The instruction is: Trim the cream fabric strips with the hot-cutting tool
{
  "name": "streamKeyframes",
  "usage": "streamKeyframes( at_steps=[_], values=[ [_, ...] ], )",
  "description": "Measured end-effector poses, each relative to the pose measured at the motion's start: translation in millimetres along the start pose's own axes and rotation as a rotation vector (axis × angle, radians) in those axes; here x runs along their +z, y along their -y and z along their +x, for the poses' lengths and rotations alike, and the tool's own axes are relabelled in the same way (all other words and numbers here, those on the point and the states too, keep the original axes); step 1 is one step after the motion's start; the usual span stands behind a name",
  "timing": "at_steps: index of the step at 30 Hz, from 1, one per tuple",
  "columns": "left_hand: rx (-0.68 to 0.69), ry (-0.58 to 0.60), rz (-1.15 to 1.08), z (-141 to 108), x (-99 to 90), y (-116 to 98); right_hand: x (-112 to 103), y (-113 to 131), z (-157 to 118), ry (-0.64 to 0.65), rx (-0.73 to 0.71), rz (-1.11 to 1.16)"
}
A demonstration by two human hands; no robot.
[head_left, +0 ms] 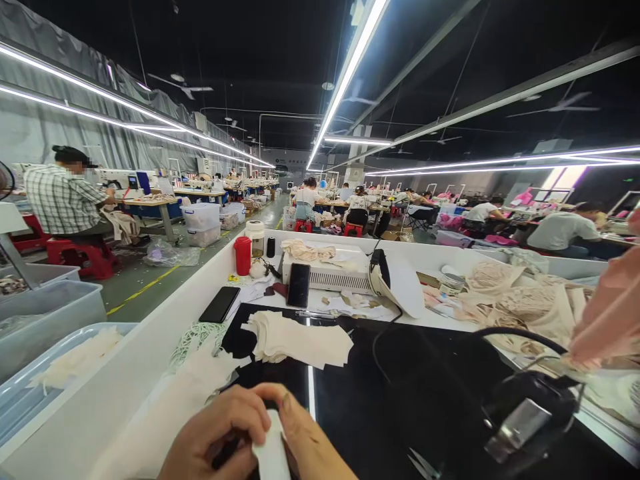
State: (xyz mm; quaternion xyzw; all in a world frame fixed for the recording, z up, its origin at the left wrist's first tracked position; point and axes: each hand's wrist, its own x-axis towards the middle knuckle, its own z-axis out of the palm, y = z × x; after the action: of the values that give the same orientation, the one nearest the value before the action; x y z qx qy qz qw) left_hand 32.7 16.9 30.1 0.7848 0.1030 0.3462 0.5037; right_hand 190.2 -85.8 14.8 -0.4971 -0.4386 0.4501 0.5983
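At the bottom edge, my left hand [220, 433] and my right hand [313, 437] come together around a folded white piece of fabric [273, 450]. Fingers of the left press on one side of it, while the right thumb and fingers close over its other side and top. Its lower end runs out of view. Just beyond my hands, a stack of cream fabric pieces [300, 340] lies on the glossy black work surface [390, 407]. More pale fabric [200, 373] is piled beside my left hand. Metal snips [424, 463] lie to the right of my hands.
A black device with a metal plate [525, 427] stands at right, below hanging peach cloth [613, 307]. Two phones [220, 304], a red cup [243, 255] and a white box [340, 273] line the back. Beige fabric [525, 293] is heaped at right. Co-workers sit farther off.
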Motion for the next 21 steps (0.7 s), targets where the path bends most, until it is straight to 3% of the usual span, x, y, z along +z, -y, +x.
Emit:
streamKeyframes(
  at_steps=[3, 6, 10, 13, 17, 21],
  values=[
    [-0.225, -0.239, -0.174, 5, 2.9, -3, 4, -10, 3, 0.053, 0.049, 0.025],
    [-0.453, -0.354, -0.417, 7, 6.3, 5, -2, -14, 13, 0.06, 0.102, 0.172],
    [-0.791, -0.268, -0.79, 7, 12.9, 27, -14, -13, 26, 0.026, 0.087, 0.102],
    [-0.992, -0.218, -0.948, 6, 18.6, 40, -18, -13, 31, 0.018, 0.1, 0.022],
    [-0.871, -0.149, -0.922, 9, 23.6, 49, -22, -15, 37, 0.02, 0.12, -0.014],
    [-0.761, -0.128, -0.591, 25, 24.2, 54, -33, -13, 43, 0.037, 0.117, -0.044]
  ],
)
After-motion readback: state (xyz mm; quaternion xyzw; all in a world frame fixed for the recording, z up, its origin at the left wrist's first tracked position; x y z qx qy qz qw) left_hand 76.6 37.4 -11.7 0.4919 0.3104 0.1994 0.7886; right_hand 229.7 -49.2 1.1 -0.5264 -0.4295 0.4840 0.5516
